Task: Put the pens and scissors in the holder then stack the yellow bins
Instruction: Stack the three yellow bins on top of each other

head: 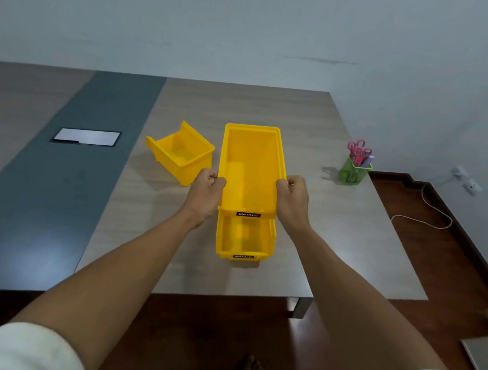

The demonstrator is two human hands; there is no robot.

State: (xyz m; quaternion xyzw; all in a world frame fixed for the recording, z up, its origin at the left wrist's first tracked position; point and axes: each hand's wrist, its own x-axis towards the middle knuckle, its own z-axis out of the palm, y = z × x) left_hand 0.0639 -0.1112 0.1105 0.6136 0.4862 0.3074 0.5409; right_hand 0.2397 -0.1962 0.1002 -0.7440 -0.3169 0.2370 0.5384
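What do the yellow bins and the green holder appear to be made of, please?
The held bin, the bin under it and the loose bin look like moulded plastic: uniform colour, soft sheen, thick rolled rims. The holder seems to be fine wire mesh, probably painted metal, since its contents show through.

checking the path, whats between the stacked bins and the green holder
Nothing: in the head view the table is bare between the stacked bins and the green holder; only the right hand grips the top bin's near rim.
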